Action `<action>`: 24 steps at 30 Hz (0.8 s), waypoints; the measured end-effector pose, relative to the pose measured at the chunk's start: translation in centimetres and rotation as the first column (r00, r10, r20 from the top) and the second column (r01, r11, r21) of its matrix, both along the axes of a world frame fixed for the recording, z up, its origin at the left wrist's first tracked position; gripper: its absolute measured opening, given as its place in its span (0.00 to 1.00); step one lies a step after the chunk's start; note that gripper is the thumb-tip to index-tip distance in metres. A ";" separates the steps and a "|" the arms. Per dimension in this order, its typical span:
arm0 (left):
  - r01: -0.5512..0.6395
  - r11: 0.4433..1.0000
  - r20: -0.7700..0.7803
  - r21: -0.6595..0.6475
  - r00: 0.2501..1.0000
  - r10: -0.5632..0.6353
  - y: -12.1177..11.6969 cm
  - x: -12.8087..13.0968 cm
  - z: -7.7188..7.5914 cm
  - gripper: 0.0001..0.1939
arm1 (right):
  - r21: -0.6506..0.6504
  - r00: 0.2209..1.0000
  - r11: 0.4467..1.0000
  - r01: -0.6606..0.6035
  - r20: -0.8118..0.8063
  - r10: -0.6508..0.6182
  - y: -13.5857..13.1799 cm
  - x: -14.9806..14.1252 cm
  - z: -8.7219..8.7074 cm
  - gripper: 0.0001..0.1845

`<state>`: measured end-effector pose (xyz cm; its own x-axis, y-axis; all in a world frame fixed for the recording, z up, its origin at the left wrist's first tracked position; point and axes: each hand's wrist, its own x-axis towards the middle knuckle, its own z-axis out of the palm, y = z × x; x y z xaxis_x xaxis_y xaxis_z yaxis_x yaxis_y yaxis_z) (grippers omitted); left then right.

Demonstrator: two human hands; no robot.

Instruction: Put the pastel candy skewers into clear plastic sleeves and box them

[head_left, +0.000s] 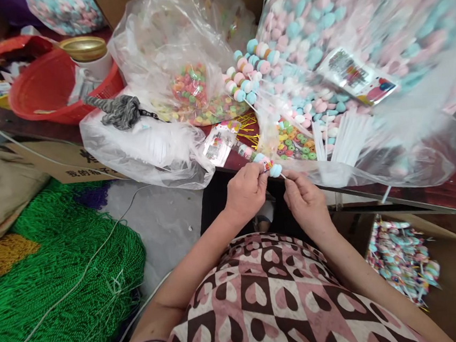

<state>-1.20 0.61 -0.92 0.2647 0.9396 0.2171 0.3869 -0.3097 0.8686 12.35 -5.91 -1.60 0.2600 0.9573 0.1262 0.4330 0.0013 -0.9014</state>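
Observation:
In front of my body, at the table's edge, I hold a marshmallow skewer (275, 170) with pale blue and pink pieces. Its far part points up and left and seems to lie inside a printed clear wrapper. My left hand (246, 192) is closed on the skewer's wrapped middle. The thumb and fingers of my right hand (307, 202) pinch the white stick just below the lowest blue marshmallow. Just beyond my hands are ring-shaped gummies (295, 142), a stack of flat printed wrappers (221, 143) and yellow twist ties (248, 128).
Finished-looking marshmallow skewers (248, 69) lie behind, against a large bag of marshmallows (317, 12). White sticks (346, 141) rest at right. A red basket (29, 90) stands far left. Below are a carton (451, 284) of wrapped skewers and green strands (62, 294).

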 end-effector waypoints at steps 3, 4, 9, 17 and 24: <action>-0.030 0.999 -0.056 0.032 0.998 0.032 -0.5 0.4 0.2 0.04 | 0.094 0.973 0.995 0.035 0.224 -0.055 0.0 0.0 -0.5 0.17; -0.033 0.999 -0.068 0.038 0.997 0.036 -0.7 0.6 0.2 0.04 | 0.102 0.971 0.994 0.042 0.232 -0.065 0.0 0.0 -0.6 0.17; -0.019 0.993 0.033 -0.113 0.999 0.023 -0.9 0.7 -0.3 0.02 | 0.005 0.997 0.997 0.080 -0.006 -0.080 0.3 0.1 -0.5 0.18; 0.312 0.804 0.686 -0.506 0.711 0.156 -0.6 1.5 0.0 0.17 | 0.190 0.918 0.979 -0.073 0.396 -0.009 -0.2 -0.4 -0.3 0.19; 0.500 0.608 0.751 -0.617 0.605 0.266 -0.2 1.1 0.0 0.16 | 0.105 0.992 0.992 -0.067 0.118 0.054 0.1 1.2 2.0 0.14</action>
<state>-0.14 0.41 -0.96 0.4948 0.8038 -0.3302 -0.4596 0.5646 0.6856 13.59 -5.77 0.39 0.1799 0.9499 0.2557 0.5299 0.1254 -0.8388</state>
